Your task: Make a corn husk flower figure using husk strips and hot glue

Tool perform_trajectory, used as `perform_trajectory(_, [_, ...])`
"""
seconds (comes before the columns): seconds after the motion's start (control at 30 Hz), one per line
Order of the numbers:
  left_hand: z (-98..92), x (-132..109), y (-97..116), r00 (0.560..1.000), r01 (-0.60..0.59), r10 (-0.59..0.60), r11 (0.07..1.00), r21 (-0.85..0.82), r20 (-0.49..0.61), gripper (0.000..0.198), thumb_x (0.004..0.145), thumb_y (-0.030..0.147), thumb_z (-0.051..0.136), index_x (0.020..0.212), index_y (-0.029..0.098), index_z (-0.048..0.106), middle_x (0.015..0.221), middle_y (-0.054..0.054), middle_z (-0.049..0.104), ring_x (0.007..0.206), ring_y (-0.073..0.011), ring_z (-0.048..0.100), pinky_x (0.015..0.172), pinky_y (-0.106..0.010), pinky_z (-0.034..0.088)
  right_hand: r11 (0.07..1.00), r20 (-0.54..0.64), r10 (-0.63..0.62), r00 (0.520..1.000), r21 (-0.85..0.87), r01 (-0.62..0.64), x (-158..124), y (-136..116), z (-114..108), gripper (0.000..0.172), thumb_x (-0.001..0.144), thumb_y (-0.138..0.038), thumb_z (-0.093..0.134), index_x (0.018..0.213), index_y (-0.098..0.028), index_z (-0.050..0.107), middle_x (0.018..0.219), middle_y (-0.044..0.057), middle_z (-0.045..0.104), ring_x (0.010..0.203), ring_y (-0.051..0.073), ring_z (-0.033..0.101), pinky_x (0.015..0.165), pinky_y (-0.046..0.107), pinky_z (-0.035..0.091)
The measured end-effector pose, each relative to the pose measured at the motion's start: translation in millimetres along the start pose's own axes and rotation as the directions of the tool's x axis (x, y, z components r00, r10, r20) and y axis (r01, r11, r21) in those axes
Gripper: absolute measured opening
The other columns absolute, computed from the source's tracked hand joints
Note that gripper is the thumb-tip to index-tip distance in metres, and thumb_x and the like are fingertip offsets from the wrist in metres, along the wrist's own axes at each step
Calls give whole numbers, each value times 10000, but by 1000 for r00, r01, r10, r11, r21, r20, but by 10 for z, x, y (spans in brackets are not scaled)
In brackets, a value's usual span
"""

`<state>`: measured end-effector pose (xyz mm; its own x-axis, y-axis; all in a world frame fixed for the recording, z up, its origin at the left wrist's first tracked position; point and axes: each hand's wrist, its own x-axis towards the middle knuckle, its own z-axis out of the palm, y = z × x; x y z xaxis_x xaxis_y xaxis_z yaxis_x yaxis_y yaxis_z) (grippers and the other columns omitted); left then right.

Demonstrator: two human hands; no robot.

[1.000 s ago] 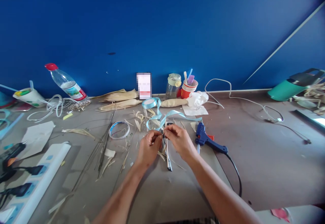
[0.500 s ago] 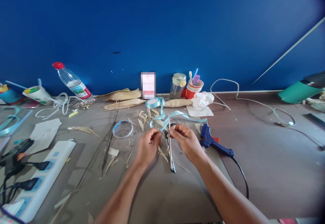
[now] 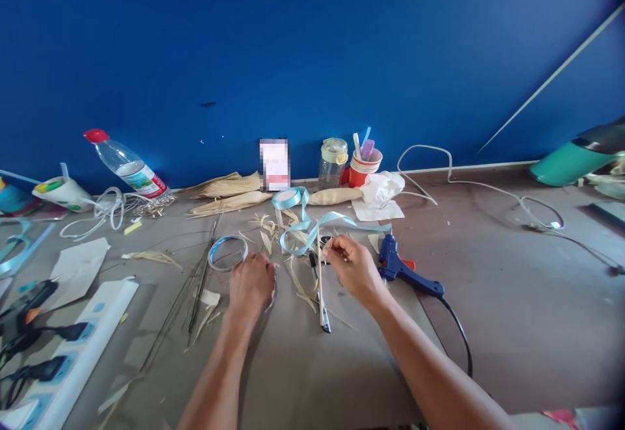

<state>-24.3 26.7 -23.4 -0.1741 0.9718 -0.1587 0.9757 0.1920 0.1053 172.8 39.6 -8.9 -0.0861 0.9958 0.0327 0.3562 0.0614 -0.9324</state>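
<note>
My right hand (image 3: 355, 266) is closed in a pinch over the middle of the table; what sits between thumb and forefinger is too small to make out. Just left of those fingertips lies a thin pale stick (image 3: 320, 287), alongside a utility knife (image 3: 326, 321). My left hand (image 3: 251, 283) is low over the table, back upward, its fingers curled down and mostly hidden. Beside its knuckles is a tape roll (image 3: 209, 255). Light blue ribbon (image 3: 312, 227) loops behind the hands, unrolled from a spool (image 3: 286, 198). Dry husk scraps (image 3: 299, 279) lie between the hands.
A blue glue gun (image 3: 407, 274) rests right of my right hand, its cord trailing forward. Thin dark wires (image 3: 199, 293) and a white power strip (image 3: 81, 352) lie left. Along the blue wall stand a tilted bottle (image 3: 139, 176), a jar (image 3: 333, 164) and red cups (image 3: 365, 168).
My left hand has moved away from the right, leftward and down beside the tape roll. My right hand keeps its pinch near the stick. The whole view has shifted slightly.
</note>
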Motion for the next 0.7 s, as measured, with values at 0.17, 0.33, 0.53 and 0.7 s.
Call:
perform_trajectory(0.17, [-6, 24, -24, 999, 37, -37, 999, -30, 9, 272, 843, 352, 432, 816, 186, 645, 906, -91, 671, 832, -222, 633, 694, -289, 425, 999, 26, 33, 999, 37, -34, 14, 52, 2, 180, 777, -321, 501, 674, -175, 520, 522, -60, 368, 445, 74, 307, 458, 213, 257])
perform_trajectory(0.33, [-30, 25, 8, 999, 34, -34, 999, -22, 26, 244, 824, 253, 422, 806, 177, 653, 916, -101, 679, 847, -222, 635, 690, -285, 422, 998, 29, 47, 998, 31, -48, 15, 83, 13, 187, 774, -320, 511, 656, -176, 507, 503, -66, 349, 433, 69, 298, 445, 208, 241])
perform_trajectory(0.53, [-56, 35, 8, 999, 44, -42, 998, -47, 23, 252, 819, 296, 434, 775, 192, 660, 905, -89, 678, 829, -214, 635, 680, -273, 423, 999, 22, 27, 999, 33, -28, 26, 95, 11, 190, 773, -326, 502, 659, -174, 507, 536, -55, 386, 456, 72, 317, 452, 205, 252])
perform_trajectory(0.7, [-43, 22, 23, 999, 38, -36, 998, -52, 40, 237, 821, 329, 467, 784, 193, 659, 918, -84, 671, 845, -210, 631, 703, -270, 425, 999, 4, 24, 1000, 42, -24, 41, 84, -20, 195, 757, -326, 502, 639, -171, 503, 535, -48, 382, 492, 87, 339, 463, 209, 261])
